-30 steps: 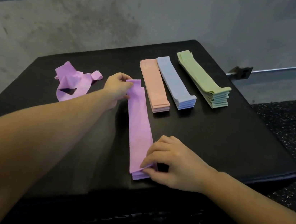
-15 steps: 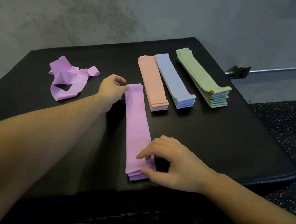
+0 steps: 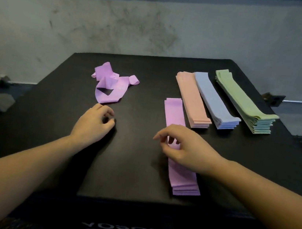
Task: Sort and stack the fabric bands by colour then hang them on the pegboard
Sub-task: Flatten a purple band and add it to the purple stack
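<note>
so, far left on the black surface (image 3: 139, 170): a crumpled heap of loose purple bands (image 3: 109, 86), unsorted. just below it the left hand (image 3: 93, 124) hovers w/ fingers loosely curled, holding nothing. next, the right hand (image 3: 186, 147) sits over the middle of the purple stack (image 3: 173, 109), fingers relaxed & bent, gripping nothing; can't tell if it touches the stack. further right, side by side at an angle: pink stack (image 3: 192, 98), blue stack (image 3: 213, 97), green stack (image 3: 244, 101), all lying flat.
</note>
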The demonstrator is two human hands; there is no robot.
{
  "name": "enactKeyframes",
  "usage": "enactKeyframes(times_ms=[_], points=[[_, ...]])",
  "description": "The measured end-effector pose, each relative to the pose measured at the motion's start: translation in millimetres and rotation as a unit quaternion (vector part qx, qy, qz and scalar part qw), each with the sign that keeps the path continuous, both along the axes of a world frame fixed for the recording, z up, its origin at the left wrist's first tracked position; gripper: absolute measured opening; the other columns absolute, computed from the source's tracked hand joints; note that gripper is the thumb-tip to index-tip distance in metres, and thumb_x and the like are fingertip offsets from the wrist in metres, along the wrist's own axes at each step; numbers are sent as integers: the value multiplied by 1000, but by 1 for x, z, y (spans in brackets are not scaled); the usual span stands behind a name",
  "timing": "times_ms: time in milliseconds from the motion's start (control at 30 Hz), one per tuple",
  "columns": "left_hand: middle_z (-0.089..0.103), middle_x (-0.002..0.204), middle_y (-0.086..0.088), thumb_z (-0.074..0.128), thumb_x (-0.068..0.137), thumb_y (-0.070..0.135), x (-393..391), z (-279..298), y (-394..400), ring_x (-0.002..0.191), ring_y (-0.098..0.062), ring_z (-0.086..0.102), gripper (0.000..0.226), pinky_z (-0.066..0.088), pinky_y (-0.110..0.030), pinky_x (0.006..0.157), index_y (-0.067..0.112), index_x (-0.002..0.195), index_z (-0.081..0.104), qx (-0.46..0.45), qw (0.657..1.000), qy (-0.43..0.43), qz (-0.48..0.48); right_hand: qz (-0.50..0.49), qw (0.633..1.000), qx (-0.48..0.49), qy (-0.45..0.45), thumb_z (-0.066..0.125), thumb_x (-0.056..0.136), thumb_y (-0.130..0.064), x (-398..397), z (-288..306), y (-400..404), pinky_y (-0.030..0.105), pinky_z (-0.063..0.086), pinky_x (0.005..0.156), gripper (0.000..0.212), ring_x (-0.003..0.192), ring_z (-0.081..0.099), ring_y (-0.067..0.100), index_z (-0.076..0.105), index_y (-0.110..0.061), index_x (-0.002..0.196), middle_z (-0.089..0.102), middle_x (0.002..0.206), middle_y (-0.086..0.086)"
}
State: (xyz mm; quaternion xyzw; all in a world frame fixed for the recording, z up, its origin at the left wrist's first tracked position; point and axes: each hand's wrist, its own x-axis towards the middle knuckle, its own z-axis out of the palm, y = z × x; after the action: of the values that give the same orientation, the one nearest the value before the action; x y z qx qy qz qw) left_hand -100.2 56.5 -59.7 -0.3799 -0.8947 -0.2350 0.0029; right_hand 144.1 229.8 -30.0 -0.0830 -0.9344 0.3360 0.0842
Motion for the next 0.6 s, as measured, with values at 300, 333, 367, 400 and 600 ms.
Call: enactKeyframes(times_ms=[300,333,367,400,600], points=[[56,111,8,64,91,32,-28,-17,-37,98,-20,53,10,46,-39,89,28,100,66,13,999,43,8,-1,993,116,-36,62,93,-29,-152,10,0,34,45,103,29,116,51,12,65,-32,121,56,128,-5],[55,111,9,62,92,34,-30,-19,-36,98,-19,52,10,45,-39,90,29,100,65,16,999,42,11,-1,991,129,-41,62,92,-31,-168,9,1,34,43,105,30,120,50,14,64,-32,122,55,132,-4],[54,112,10,61,92,35,-31,-20,-36,99,-18,52,10,44,-38,91,30,101,64,18,999,39,13,-2,989,140,-42,62,93,-32,-183,9,2,33,42,105,31,122,49,16,64,-31,123,54,135,-4],[53,113,10,60,93,37,-32,-21,-36,100,-18,51,11,43,-38,91,31,101,63,17,999,34,13,-3,988,146,-42,62,93,-33,-197,8,3,31,41,103,31,122,50,16,64,-31,124,53,137,-4],[52,113,11,56,93,42,-36,-25,-36,98,-15,49,13,42,-36,91,32,102,60,24,999,36,9,-55,980,167,-96,56,96,-46,-269,-6,13,44,43,109,55,132,49,24,49,-22,145,45,153,1]])
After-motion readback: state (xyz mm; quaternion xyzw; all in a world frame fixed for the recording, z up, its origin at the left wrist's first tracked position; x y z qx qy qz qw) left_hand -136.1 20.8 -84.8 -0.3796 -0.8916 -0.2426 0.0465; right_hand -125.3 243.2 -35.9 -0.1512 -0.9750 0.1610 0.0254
